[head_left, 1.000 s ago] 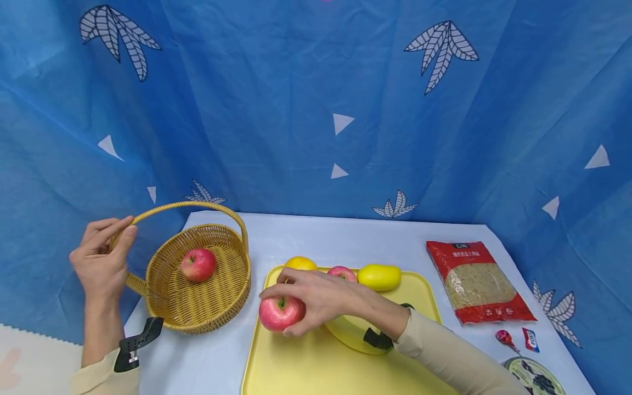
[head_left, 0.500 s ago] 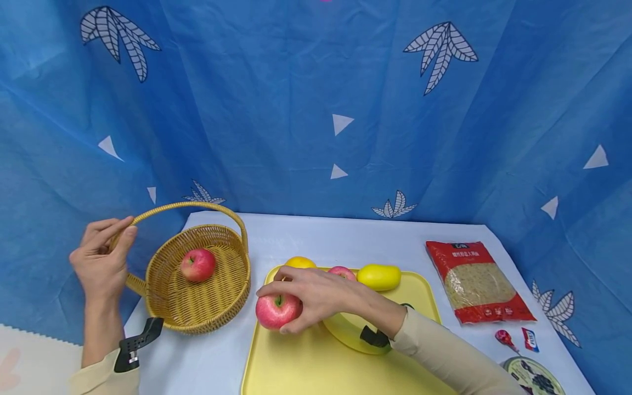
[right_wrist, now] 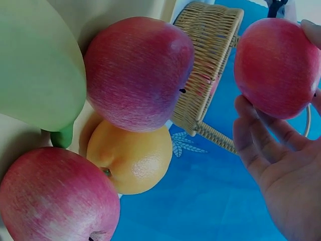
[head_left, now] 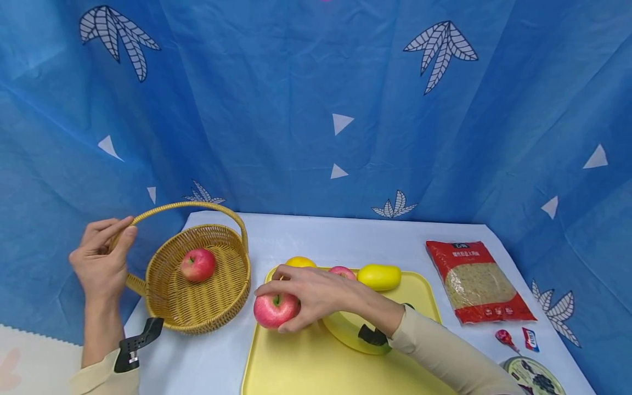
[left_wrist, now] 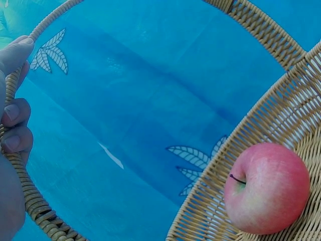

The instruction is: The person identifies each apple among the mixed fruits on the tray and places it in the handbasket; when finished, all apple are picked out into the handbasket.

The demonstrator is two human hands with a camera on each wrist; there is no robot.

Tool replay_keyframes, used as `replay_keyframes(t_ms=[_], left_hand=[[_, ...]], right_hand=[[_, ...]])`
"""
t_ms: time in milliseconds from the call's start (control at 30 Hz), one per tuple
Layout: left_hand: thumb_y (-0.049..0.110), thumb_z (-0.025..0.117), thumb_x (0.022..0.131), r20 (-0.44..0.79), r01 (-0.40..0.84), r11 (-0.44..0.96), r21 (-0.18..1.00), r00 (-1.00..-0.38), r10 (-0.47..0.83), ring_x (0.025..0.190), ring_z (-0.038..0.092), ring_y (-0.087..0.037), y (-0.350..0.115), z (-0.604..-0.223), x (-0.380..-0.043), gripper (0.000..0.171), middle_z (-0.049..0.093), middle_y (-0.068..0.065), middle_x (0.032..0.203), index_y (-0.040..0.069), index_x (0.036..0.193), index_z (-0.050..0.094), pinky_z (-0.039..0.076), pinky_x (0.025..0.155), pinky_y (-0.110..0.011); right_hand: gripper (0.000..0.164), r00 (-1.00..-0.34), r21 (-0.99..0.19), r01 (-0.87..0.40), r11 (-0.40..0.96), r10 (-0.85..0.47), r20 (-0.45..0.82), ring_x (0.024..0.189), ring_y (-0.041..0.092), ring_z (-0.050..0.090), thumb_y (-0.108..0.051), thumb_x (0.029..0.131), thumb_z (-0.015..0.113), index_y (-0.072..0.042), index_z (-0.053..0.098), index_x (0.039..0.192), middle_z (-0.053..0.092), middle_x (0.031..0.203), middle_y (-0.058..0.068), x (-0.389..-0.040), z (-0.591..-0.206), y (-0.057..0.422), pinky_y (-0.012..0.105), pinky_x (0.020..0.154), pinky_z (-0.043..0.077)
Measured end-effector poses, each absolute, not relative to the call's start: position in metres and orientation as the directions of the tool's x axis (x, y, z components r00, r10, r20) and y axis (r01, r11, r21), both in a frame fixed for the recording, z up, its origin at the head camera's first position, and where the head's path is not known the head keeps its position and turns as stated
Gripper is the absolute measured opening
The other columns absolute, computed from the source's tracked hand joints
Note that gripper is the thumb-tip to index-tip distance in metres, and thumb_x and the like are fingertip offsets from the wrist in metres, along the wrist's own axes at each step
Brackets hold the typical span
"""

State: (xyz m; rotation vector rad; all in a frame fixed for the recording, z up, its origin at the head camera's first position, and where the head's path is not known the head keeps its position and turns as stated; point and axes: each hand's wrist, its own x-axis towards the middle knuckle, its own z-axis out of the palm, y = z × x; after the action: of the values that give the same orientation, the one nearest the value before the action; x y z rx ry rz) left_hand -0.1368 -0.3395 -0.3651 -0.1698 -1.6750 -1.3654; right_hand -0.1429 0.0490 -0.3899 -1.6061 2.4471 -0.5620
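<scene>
My left hand (head_left: 101, 269) pinches the handle of a wicker basket (head_left: 163, 312); in the left wrist view its fingers (left_wrist: 18, 138) curl round the handle (left_wrist: 35, 201). A red apple (head_left: 198, 265) lies inside the basket. Over the left part of the yellow tray (head_left: 296, 373), my right hand (head_left: 318, 296) grips another red apple (head_left: 275, 311) between thumb and fingers. In the right wrist view the gripped apple (right_wrist: 276, 68) appears apart from the other fruit. A long yellow-green fruit (head_left: 348, 334) lies beneath my right wrist, partly hidden.
At the tray's back are an orange (head_left: 300, 262), an apple (head_left: 343, 272) and a yellow oblong fruit (head_left: 379, 277). The right wrist view shows one more apple (right_wrist: 135, 75). On the right lie a red food bag (head_left: 479, 282), a lollipop (head_left: 506, 338), a small packet (head_left: 530, 339) and a round tin (head_left: 535, 376).
My right hand has shifted slightly to the left and up in the head view, carrying the apple with it. The left hand and basket stay where they were.
</scene>
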Motion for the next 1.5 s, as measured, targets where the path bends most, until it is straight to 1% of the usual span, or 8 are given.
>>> replay_keyframes(t_ms=[333,633,833,1100,1333,1500], left_hand=[[-0.011,0.072,0.086,0.709,0.607,0.372,0.702,-0.554,-0.436,0.088,0.057,-0.01,-0.339,-0.365,-0.136,0.02,0.066,0.002,0.097,-0.017,0.106,0.071,0.046,0.065,-0.011],[-0.01,0.072,0.087,0.72,0.616,0.377,0.691,-0.543,-0.432,0.086,0.056,-0.009,-0.337,-0.362,-0.135,0.019,0.066,0.002,0.096,-0.017,0.105,0.071,0.044,0.063,-0.011],[-0.009,0.072,0.087,0.715,0.606,0.384,0.697,-0.549,-0.433,0.088,0.057,-0.009,-0.337,-0.361,-0.135,0.02,0.066,0.003,0.097,-0.016,0.106,0.071,0.045,0.065,-0.011],[-0.01,0.071,0.087,0.72,0.616,0.377,0.691,-0.548,-0.426,0.088,0.057,-0.01,-0.337,-0.362,-0.136,0.02,0.066,0.002,0.097,-0.017,0.105,0.071,0.046,0.064,-0.011],[-0.01,0.072,0.087,0.719,0.611,0.382,0.693,-0.552,-0.422,0.089,0.057,-0.01,-0.338,-0.362,-0.137,0.02,0.067,0.002,0.097,-0.017,0.105,0.071,0.046,0.065,-0.011],[-0.01,0.072,0.087,0.714,0.609,0.377,0.698,-0.556,-0.425,0.089,0.057,-0.01,-0.338,-0.362,-0.138,0.02,0.067,0.002,0.097,-0.017,0.106,0.071,0.046,0.065,-0.011]], right_hand=[[0.066,-0.406,-0.406,-0.844,0.35,-0.912,0.058,0.102,0.0,0.05,-0.066,0.082,0.067,-0.053,0.044,0.143,0.047,0.125,-0.013,-0.145,-0.387,0.049,0.013,0.076,0.047],[0.067,-0.402,-0.417,-0.84,0.346,-0.914,0.051,0.104,0.002,0.05,-0.065,0.083,0.068,-0.049,0.046,0.144,0.049,0.126,-0.011,-0.148,-0.385,0.051,0.014,0.078,0.047],[0.066,-0.41,-0.405,-0.843,0.353,-0.91,0.059,0.108,0.002,0.048,-0.065,0.083,0.068,-0.05,0.046,0.143,0.05,0.126,-0.012,-0.15,-0.386,0.049,0.014,0.078,0.048],[0.064,-0.414,-0.395,-0.849,0.352,-0.907,0.081,0.101,0.0,0.051,-0.064,0.083,0.069,-0.05,0.048,0.142,0.051,0.121,-0.013,-0.155,-0.388,0.045,0.014,0.077,0.047],[0.066,-0.416,-0.334,-0.868,0.367,-0.906,0.085,0.099,-0.002,0.049,-0.065,0.08,0.07,-0.051,0.047,0.141,0.052,0.119,-0.015,-0.159,-0.388,0.04,0.017,0.079,0.046],[0.069,-0.42,-0.339,-0.862,0.377,-0.905,0.063,0.1,-0.001,0.049,-0.066,0.08,0.07,-0.05,0.047,0.143,0.051,0.119,-0.015,-0.162,-0.387,0.035,0.018,0.079,0.046]])
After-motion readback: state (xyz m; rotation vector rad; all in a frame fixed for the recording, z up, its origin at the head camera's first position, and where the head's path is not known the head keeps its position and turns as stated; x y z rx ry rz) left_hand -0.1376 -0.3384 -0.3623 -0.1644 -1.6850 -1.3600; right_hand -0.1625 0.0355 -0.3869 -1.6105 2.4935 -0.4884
